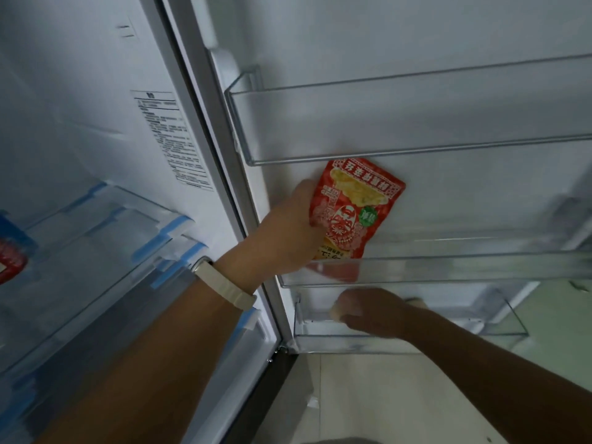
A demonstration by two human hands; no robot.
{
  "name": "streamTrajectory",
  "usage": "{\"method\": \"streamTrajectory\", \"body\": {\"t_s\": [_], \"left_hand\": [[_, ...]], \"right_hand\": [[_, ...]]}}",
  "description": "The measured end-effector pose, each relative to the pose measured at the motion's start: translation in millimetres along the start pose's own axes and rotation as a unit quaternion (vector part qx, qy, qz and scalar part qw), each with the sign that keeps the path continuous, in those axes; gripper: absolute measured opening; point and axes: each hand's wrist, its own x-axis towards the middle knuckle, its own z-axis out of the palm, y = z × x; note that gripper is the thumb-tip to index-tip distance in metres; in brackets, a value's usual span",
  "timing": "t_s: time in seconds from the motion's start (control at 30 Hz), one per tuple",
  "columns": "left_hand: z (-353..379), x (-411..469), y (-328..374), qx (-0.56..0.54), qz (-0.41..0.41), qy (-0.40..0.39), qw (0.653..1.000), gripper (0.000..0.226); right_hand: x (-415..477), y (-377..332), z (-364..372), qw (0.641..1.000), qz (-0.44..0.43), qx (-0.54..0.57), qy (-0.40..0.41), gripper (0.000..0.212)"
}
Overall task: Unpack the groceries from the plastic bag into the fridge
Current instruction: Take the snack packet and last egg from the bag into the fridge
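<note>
Pouch (355,206), flat glossy red, gripped by left hand (288,235)

Left hand (288,232): arm stretched forward, fingers curled round a red packet (355,206).
Right hand (374,312): lower, arm outstretched, back up, fingers unclear.

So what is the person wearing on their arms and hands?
Both arms are bare, with no sleeves showing. The left hand has a pale cream band strapped round its wrist, like a watch or fitness strap. The right hand wears nothing that I can see: no glove, ring or band.
</note>
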Motion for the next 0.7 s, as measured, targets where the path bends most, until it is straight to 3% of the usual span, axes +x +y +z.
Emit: {"method": "streamTrajectory", "body": {"t_s": [0.07,0.17,0.33,0.6,0.7], "left_hand": [[1.1,1.8,-1.4,0.023,0.012,-0.018,0.999,0.055],[5.5,-3.5,-7.6,0.026,0.035,0.019,0.999,0.063],[8.5,-21.0,-22.6,-0.037,0.073,0.092,0.992,0.049],[13.8,-45.7,-50.9,0.084,0.207,0.123,0.967,0.044],[21.6,-48.1,-56.8,0.141,0.256,0.14,0.946,0.045]], "right_hand": [[-11.2,-8.3,-6.7,1.0,0.005,0.013,0.027,0.056],[-24.0,-17.7,-11.3,0.997,0.016,0.034,0.07,0.05],[-48.3,-39.1,-24.3,0.991,0.037,0.052,0.114,0.049],[-100.3,-65.7,-41.1,0.977,0.069,0.027,0.202,0.06],[-121.4,-74.1,-45.0,0.971,0.076,0.0,0.226,0.054]]}}
